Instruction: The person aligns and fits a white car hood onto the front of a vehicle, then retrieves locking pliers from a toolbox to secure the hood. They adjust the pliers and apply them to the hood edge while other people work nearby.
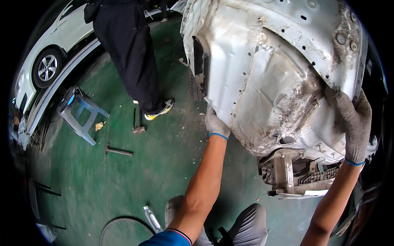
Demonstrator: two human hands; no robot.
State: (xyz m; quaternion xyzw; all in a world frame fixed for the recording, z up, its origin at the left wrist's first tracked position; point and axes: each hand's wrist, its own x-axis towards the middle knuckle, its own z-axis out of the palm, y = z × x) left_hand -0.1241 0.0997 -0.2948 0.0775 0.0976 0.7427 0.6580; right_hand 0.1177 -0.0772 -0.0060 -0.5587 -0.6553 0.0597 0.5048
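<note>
A large bare white car wheel-housing panel, smeared with brown dirt along its lower and right parts, fills the upper right. Both my hands wear grey knitted gloves with blue cuffs. My left hand grips the panel's lower left edge; its fingers go out of sight behind the metal. On the far right, my right hand clasps the panel's right flange, thumb on the inner face and fingers around the outer side. Below the panel sits a dirty metal bracket among ribbed parts.
A person in dark trousers stands at the upper left. Two hammers, one lying and one upright, a blue stool, a bottle and a hose are on the green floor. A white car stands beyond.
</note>
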